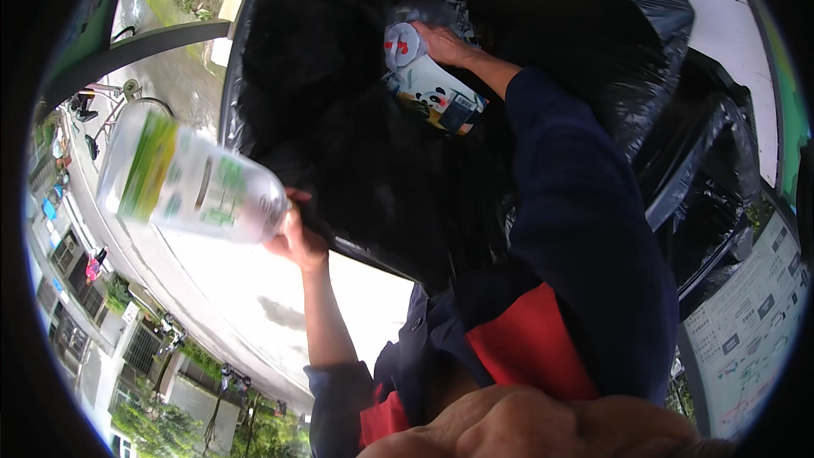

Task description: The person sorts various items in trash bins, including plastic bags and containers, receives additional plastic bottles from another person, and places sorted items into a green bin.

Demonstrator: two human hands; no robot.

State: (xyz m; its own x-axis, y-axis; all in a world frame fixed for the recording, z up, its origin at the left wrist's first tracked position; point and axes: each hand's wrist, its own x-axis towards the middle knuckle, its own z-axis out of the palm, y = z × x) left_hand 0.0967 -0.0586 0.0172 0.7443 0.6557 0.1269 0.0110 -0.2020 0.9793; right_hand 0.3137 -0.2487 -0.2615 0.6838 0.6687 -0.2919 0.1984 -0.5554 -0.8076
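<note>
My left hand grips the narrow end of a large clear plastic bottle with green and yellow print. The bottle is tilted beside the left rim of a bin lined with a black plastic bag, and is slightly blurred. Deep in the bin, my right hand is closed on a pale container with a red mark; some of its fingers are hidden. Just below this container lies a carton printed with a panda. Crumpled clear plastic shows beyond the hand.
At the right is a second black bag, with a printed board below it. A grey bar runs to the bin's left side. A bicycle stands on the paved ground, and a person is far off at the left.
</note>
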